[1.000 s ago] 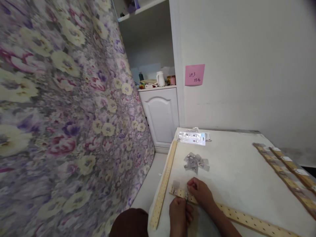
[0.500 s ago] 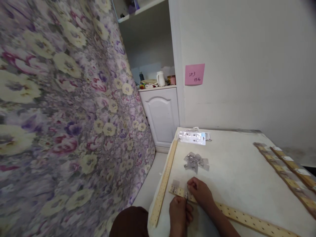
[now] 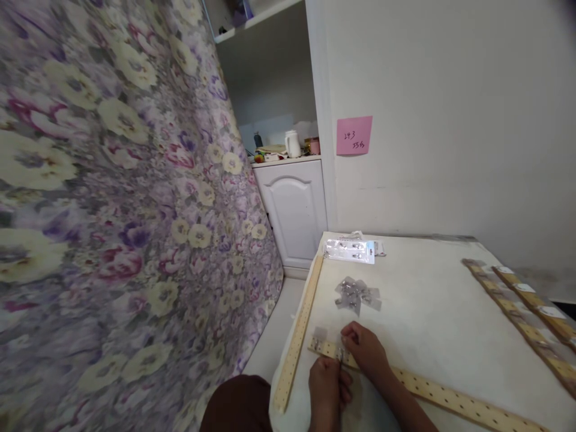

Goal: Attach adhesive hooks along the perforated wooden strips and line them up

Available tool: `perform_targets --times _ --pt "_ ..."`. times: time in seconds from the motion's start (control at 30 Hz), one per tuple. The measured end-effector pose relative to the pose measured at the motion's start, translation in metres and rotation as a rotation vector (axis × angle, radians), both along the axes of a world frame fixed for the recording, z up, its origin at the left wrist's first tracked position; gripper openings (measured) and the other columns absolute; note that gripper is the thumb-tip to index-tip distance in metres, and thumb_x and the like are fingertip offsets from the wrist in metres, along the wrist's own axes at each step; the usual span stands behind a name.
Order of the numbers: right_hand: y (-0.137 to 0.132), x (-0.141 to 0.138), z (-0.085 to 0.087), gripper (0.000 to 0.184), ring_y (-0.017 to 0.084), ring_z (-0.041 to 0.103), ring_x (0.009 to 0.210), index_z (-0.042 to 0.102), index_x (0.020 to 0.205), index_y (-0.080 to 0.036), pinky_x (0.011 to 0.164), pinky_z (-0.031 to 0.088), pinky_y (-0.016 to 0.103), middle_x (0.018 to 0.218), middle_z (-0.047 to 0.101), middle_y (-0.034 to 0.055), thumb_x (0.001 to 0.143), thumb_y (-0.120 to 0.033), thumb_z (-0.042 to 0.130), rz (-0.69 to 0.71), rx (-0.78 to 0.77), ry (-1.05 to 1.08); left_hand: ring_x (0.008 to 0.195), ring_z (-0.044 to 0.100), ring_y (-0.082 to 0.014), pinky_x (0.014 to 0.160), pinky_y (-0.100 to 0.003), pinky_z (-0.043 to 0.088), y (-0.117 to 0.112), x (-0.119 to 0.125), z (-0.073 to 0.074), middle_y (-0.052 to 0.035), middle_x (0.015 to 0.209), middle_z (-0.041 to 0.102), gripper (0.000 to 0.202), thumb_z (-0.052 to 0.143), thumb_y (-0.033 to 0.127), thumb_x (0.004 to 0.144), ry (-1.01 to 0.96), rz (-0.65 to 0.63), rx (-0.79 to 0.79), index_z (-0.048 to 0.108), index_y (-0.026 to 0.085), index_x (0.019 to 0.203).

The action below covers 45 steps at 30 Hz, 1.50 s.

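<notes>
A pale wooden strip with rows of holes (image 3: 454, 397) lies slantwise along the table's front, passing under my hands. My left hand (image 3: 324, 381) is closed just in front of the strip. A thin dark piece shows at its fingertips, too small to name. My right hand (image 3: 364, 347) is closed in a pinch above the strip; what its fingertips hold is hidden. Between the hands, a small shiny metal piece (image 3: 340, 353) sits on the strip. Near the strip's left end is another metal piece (image 3: 317, 344), with a greyish clear bag beside it.
Several small clear bags with metal parts (image 3: 353, 294) lie in a pile beyond my hands. A second holed strip (image 3: 297, 339) runs along the left edge. Clear packaging (image 3: 350, 251) lies at the back. Strips with bags attached (image 3: 517, 315) lie at the right.
</notes>
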State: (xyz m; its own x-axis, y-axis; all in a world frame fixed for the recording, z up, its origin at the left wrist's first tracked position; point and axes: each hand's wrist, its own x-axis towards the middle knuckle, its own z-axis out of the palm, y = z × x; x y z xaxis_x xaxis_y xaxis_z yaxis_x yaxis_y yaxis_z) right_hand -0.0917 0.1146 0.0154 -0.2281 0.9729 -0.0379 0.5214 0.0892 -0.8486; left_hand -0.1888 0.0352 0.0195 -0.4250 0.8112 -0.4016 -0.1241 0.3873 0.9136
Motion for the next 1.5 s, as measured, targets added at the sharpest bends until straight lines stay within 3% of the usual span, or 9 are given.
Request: perform_targets --times 0.33,0.63,1.2,1.5 --pt "-0.003 0.000 0.004 0.013 0.016 0.061 0.071 0.060 0.080 -0.024 0.064 0.039 0.025 0.072 0.067 -0.0019 0.074 -0.028 0.049 0.005 0.021 -0.029 0.028 0.041 -0.0065 0.031 -0.018 0.018 0.001 -0.002 -0.004 0.0008 0.047 0.059 0.024 0.043 0.040 0.074 0.046 -0.023 0.008 0.046 0.019 0.062" --pt "-0.003 0.000 0.003 0.018 0.016 0.061 0.073 0.060 0.083 -0.023 0.067 0.040 0.026 0.076 0.067 -0.0011 0.069 -0.035 0.059 0.021 -0.007 -0.035 0.027 0.040 -0.0069 0.030 -0.019 0.019 -0.001 0.000 0.005 0.0021 0.044 0.057 0.027 0.043 0.044 0.074 0.030 -0.029 0.012 0.046 0.020 0.062" --pt "-0.001 -0.001 0.003 0.024 0.015 0.060 0.070 0.060 0.083 -0.022 0.063 0.038 0.025 0.073 0.065 -0.0026 0.061 -0.029 0.066 0.012 -0.031 -0.003 0.026 0.039 -0.0062 0.029 -0.018 0.019 0.001 -0.001 0.005 0.0023 0.042 0.055 0.033 0.045 0.049 0.074 0.053 -0.038 0.000 0.045 0.020 0.059" --pt "0.005 0.000 -0.003 0.032 0.015 0.057 0.076 0.060 0.089 -0.024 0.068 0.039 0.026 0.086 0.064 -0.0016 0.058 -0.027 0.068 0.013 -0.033 -0.002 0.025 0.038 -0.0065 0.029 -0.018 0.020 0.005 -0.004 0.003 0.0022 0.036 0.051 0.043 0.049 0.057 0.072 0.050 -0.072 -0.020 0.047 0.019 0.053"
